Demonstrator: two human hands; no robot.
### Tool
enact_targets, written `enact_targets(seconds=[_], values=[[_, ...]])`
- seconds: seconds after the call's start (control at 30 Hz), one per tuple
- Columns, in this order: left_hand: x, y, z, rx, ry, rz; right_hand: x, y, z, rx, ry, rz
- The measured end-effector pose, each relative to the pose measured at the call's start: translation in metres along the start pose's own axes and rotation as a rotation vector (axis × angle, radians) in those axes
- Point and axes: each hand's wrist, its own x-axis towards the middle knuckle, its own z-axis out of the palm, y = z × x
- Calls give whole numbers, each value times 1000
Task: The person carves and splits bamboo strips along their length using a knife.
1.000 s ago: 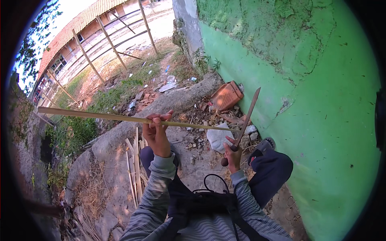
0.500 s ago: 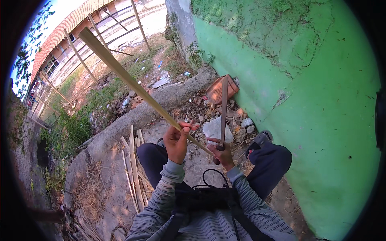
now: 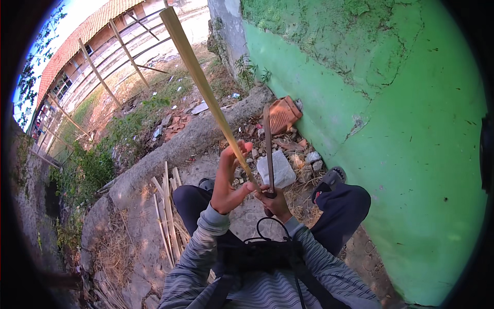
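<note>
A long, pale bamboo strip (image 3: 203, 85) slants up and to the left in front of me. Its lower end meets the fingers of my right hand (image 3: 279, 206), which are wrapped round the dark handle of a machete; whether they also pinch the strip I cannot tell. The machete's narrow brown blade (image 3: 268, 149) points away from me, almost upright in the picture. My left hand (image 3: 226, 180) is open beside the strip, fingers stretched and apart, with the thumb close to the strip's lower end.
More bamboo strips (image 3: 167, 211) lie on the ground by my left knee. A pale stone block (image 3: 276, 169) sits between my feet, with rubble and an orange-brown clay piece (image 3: 284, 114) beyond. A green wall (image 3: 411, 180) rises close on my right. A low concrete ridge (image 3: 154, 157) crosses ahead.
The bamboo strip has swung to the right and stands steeper. My left hand has loosened its fingers from it and spread them. The machete has shifted slightly left.
</note>
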Motion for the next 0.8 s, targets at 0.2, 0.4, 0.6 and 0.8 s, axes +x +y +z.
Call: enact_targets(seconds=[0.2,0.4,0.6,0.8], values=[[104,86,-44,148,-22,117,0,-12,1,-7,-49,62],[185,135,-19,46,-130,220,10,-7,0,-195,-156,111],[216,165,-4,-256,-188,78,22,-5,-1,-139,-136,-43],[233,140,-28,-362,-135,198,11,-54,-6,-238,-57,-56]])
